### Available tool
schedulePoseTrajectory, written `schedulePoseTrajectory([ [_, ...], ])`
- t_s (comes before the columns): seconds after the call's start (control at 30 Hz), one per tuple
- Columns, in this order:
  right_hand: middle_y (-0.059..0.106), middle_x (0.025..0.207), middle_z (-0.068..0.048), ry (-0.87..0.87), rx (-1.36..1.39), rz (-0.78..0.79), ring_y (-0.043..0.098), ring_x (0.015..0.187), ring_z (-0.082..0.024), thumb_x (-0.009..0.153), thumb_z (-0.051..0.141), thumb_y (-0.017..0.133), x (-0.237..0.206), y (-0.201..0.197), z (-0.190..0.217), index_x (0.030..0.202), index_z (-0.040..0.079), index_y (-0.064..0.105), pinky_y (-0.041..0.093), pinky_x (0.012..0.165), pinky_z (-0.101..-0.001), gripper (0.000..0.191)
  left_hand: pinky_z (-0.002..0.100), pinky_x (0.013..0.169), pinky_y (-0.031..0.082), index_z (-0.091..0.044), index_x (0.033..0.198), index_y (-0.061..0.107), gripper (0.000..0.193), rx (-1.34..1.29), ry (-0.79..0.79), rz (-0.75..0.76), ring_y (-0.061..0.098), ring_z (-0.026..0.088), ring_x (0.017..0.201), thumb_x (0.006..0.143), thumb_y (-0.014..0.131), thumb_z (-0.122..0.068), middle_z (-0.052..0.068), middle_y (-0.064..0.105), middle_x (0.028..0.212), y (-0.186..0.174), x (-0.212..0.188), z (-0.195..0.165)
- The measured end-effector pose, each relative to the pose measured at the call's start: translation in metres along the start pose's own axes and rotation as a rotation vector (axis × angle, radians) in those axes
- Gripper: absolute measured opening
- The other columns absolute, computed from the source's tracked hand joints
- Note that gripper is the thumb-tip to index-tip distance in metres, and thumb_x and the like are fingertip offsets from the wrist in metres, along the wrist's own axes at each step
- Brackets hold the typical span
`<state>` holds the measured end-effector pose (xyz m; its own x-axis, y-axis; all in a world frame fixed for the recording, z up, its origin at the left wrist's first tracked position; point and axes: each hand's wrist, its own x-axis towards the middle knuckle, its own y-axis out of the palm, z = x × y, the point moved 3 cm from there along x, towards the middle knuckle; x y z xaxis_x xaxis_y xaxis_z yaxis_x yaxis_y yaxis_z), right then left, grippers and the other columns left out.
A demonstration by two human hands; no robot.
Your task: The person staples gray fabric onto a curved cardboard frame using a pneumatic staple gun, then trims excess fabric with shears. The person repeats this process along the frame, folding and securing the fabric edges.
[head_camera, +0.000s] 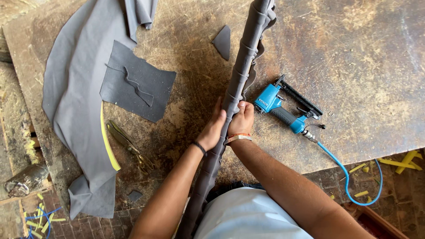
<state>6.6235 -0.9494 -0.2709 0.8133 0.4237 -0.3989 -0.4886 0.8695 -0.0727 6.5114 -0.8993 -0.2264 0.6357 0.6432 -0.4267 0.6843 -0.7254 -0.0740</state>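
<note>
Both hands meet on one long, narrow piece wrapped in dark grey fabric, which stands on edge across the desk and runs from the person's lap up and slightly to the right, past the top of the view. Its long axis therefore lies almost straight away from the body, and the hands hold it about midway along the visible length. The left hand lies against the piece's left face, fingers stretched upward along it, its grip pressed flat rather than curled round. The right hand closes over the right edge, thumb on top, its grip clamped on the gathered fabric. The two hands touch each other across the piece, level with one another, so neither is clearly nearer.

Just to the right of the right hand, on the desk, lies a blue pneumatic stapler with its blue hose trailing off the edge. To the left, well apart from the hands, lie scissors beside a spread sheet of grey cloth.
</note>
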Motion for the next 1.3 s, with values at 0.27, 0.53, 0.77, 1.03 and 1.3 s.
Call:
schedulePoseTrajectory([
  [0.27,0.065,0.089,-0.009,-0.26,-0.075,0.265,0.057,0.081,-0.016,0.109,0.025,0.056,0.0,0.013,0.039,0.107,0.003,0.061,0.051,0.074,-0.0322,0.023,0.048,0.117,0.045,-0.006,0.163,-0.006,0.089,0.399,0.032,-0.14,0.045,0.045,0.146,0.1,0.055,-0.022,0.031,0.026,0.164,-0.004,-0.037,-0.035],
  [0.53,0.06,0.13,-0.025,-0.59,-1.403,0.365,0.062,0.115,-0.039,0.063,0.045,0.09,0.058,-0.114,0.089,0.136,0.002,0.047,0.051,0.091,-0.0466,0.095,0.046,0.103,0.053,-0.019,0.16,-0.014,0.095,0.365,-0.248,-0.043,0.059,0.039,0.128,0.094,0.054,-0.013,0.024,0.026,0.164,-0.011,-0.04,-0.06],
  [0.77,0.069,0.119,-0.028,-0.153,-1.073,0.503,0.073,0.098,-0.041,0.087,0.02,0.073,0.071,-0.11,0.088,0.152,-0.001,0.038,0.06,0.084,-0.0468,0.077,0.046,0.107,0.047,-0.017,0.163,-0.007,0.094,0.349,-0.114,-0.09,0.06,0.039,0.13,0.096,0.059,-0.015,0.028,0.052,0.147,-0.036,-0.04,-0.027],
  [1.03,0.077,0.077,-0.013,-0.254,-1.014,0.751,0.076,0.067,-0.024,0.074,0.042,0.084,-0.018,-0.076,0.121,0.097,0.005,0.076,0.063,0.066,-0.0379,0.044,0.043,0.108,0.048,-0.014,0.162,-0.005,0.098,0.396,-0.118,-0.119,0.061,0.039,0.128,0.091,0.063,-0.012,0.03,0.053,0.145,-0.038,-0.037,-0.011],
  [1.3,0.071,0.059,-0.013,-0.358,-1.04,0.824,0.072,0.051,-0.023,0.075,0.048,0.083,-0.027,-0.072,0.127,0.077,0.0,0.074,0.059,0.053,-0.0377,0.048,0.045,0.11,0.048,-0.014,0.159,-0.019,0.117,0.428,-0.14,-0.005,0.054,0.039,0.135,0.083,0.071,-0.006,0.029,0.036,0.158,-0.039,-0.043,-0.028],
])
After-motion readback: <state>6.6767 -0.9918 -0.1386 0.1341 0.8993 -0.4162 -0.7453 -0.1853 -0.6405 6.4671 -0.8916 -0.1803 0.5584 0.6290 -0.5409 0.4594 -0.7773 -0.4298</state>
